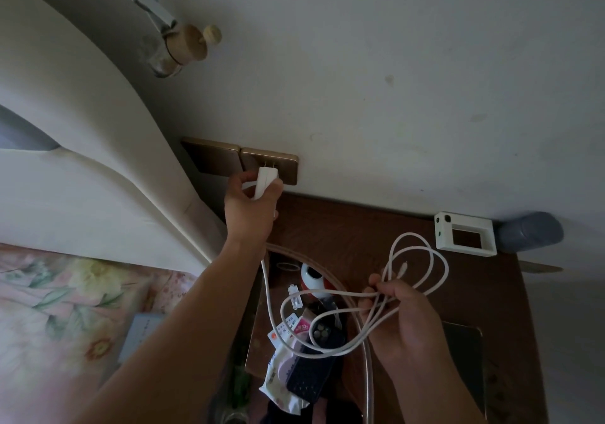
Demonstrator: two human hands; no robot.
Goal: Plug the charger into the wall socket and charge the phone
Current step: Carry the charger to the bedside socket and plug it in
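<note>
Nearest the camera, the right hand (401,315) pinches the coiled white cable (412,279) in closed fingers, its free connector dangling inside the loops. Farther left, the left hand (252,204) wraps its fingers around the white charger (265,181), long axis aimed at the brass wall socket (270,165). Its 2 prongs touch the socket but look only partly seated (metal shows). The dark phone (314,368) lies on the brown surface (376,227), not yet connected.

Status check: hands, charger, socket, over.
Left hand gripping charger, prongs at the wall socket, not fully seated. Right hand holding looped cable. Phone on the table, not connected. Nothing blocking the socket.
</note>
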